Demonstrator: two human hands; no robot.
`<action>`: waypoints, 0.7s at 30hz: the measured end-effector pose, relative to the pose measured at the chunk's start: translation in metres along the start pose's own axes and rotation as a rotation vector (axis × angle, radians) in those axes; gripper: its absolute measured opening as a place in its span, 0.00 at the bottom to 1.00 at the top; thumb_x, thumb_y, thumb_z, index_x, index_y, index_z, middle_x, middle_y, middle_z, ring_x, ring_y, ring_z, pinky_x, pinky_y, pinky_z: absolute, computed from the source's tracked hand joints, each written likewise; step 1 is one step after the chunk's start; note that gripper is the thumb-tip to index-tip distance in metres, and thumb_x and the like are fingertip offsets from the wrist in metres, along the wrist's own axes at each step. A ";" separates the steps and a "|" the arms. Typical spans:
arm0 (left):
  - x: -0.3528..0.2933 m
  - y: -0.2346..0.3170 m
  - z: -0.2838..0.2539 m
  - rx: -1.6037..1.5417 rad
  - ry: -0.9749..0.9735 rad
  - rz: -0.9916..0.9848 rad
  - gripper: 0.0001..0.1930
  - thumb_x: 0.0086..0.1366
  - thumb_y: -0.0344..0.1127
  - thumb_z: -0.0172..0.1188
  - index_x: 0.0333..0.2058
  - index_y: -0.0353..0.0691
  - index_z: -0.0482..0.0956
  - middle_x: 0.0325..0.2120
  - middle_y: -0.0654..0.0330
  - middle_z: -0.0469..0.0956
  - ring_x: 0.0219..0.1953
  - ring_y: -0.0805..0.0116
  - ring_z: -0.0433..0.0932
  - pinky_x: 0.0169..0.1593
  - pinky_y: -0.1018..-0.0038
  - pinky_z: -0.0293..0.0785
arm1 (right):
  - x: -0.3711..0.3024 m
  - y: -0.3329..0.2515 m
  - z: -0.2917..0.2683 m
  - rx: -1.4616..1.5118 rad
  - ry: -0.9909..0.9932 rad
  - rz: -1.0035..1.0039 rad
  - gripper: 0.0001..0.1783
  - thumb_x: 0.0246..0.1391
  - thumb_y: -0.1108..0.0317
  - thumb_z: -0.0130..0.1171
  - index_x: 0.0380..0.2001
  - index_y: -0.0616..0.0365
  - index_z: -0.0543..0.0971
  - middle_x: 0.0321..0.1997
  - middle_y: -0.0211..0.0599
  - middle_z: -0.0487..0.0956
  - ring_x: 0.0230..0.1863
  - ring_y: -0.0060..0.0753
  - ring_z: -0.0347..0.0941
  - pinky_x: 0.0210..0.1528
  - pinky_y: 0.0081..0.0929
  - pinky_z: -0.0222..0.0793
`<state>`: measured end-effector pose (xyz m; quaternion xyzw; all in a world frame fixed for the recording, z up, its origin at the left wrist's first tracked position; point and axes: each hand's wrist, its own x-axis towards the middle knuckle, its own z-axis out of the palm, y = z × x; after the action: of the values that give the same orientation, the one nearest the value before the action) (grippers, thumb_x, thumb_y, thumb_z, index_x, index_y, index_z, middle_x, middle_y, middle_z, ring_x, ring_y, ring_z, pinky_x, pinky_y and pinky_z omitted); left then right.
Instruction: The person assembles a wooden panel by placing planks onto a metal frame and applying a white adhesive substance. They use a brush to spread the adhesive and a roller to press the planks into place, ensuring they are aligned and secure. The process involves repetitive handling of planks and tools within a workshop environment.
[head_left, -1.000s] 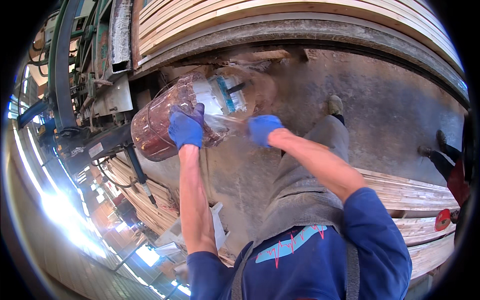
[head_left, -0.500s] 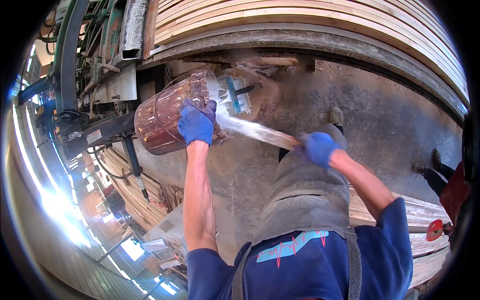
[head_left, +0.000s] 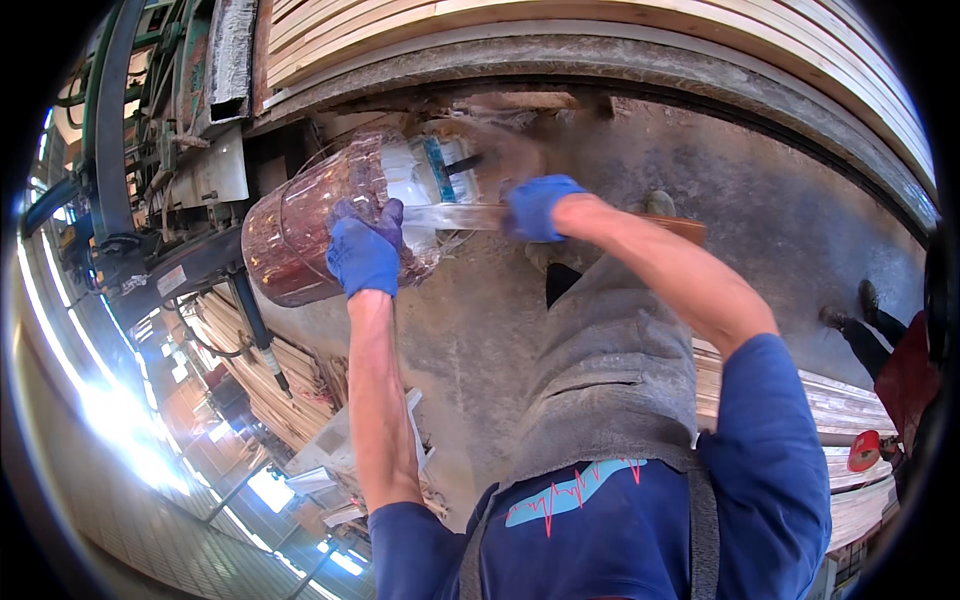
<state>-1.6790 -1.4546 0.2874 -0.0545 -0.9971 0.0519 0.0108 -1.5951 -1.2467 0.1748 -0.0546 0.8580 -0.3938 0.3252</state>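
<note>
A red-brown bucket (head_left: 300, 225) leans over at a tilt, white paste-like stuff (head_left: 402, 175) showing at its crusted mouth. Gloved in blue, my left hand (head_left: 364, 252) is closed on the bucket's near rim. My right hand (head_left: 540, 207), in a matching glove, grips a wooden stick (head_left: 460, 217) around its middle. White coats the stick's far part, whose tip lies at the bucket's mouth; its bare brown end sticks out behind my right forearm. Beside the mouth is a teal-edged tool (head_left: 438, 170) with a dark handle, its kind unclear.
Stacked boards (head_left: 560, 18) lie along the far side on a grey beam (head_left: 600, 62). Machinery (head_left: 115, 200) stands at left, above more timber strips (head_left: 260, 365). At right are another person's legs (head_left: 865, 350) and a second board pile (head_left: 780, 400).
My right hand has moved up and left, bringing the stick from a slant to nearly level, closer to the bucket. My left hand stays on the rim; the whole view has shifted slightly.
</note>
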 end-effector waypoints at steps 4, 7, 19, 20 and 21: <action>0.001 -0.011 0.002 -0.025 0.020 0.032 0.28 0.52 0.52 0.70 0.43 0.36 0.78 0.41 0.43 0.80 0.44 0.43 0.80 0.47 0.57 0.74 | -0.061 0.060 -0.010 0.030 -0.065 0.209 0.23 0.56 0.52 0.51 0.34 0.62 0.83 0.33 0.54 0.82 0.39 0.54 0.81 0.44 0.43 0.75; 0.002 -0.013 0.004 0.004 0.026 0.017 0.27 0.52 0.53 0.70 0.42 0.37 0.78 0.40 0.43 0.80 0.43 0.42 0.80 0.47 0.56 0.74 | -0.085 0.099 0.008 -0.019 0.064 0.218 0.24 0.56 0.50 0.52 0.34 0.63 0.83 0.32 0.56 0.81 0.37 0.56 0.80 0.43 0.45 0.74; 0.002 0.002 -0.005 -0.017 0.001 0.064 0.31 0.53 0.55 0.69 0.46 0.36 0.76 0.42 0.41 0.80 0.43 0.41 0.80 0.47 0.55 0.75 | 0.040 -0.082 0.001 0.017 0.147 -0.200 0.19 0.59 0.56 0.51 0.38 0.59 0.83 0.41 0.53 0.82 0.44 0.53 0.80 0.46 0.44 0.76; 0.006 0.011 -0.009 0.012 -0.052 0.050 0.31 0.55 0.54 0.67 0.48 0.34 0.75 0.44 0.39 0.78 0.45 0.40 0.79 0.48 0.56 0.75 | 0.060 -0.076 0.009 0.043 0.185 -0.183 0.19 0.58 0.57 0.50 0.38 0.59 0.83 0.41 0.53 0.82 0.44 0.53 0.80 0.46 0.44 0.75; 0.004 0.010 -0.009 0.019 -0.058 0.043 0.31 0.55 0.54 0.67 0.48 0.35 0.75 0.44 0.40 0.78 0.45 0.40 0.79 0.48 0.55 0.75 | 0.066 -0.071 0.017 0.066 0.206 -0.165 0.19 0.58 0.57 0.49 0.38 0.58 0.84 0.42 0.53 0.82 0.44 0.53 0.80 0.46 0.44 0.75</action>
<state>-1.6819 -1.4437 0.2952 -0.0743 -0.9951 0.0630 -0.0186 -1.6482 -1.3296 0.1830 -0.0737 0.8660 -0.4507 0.2035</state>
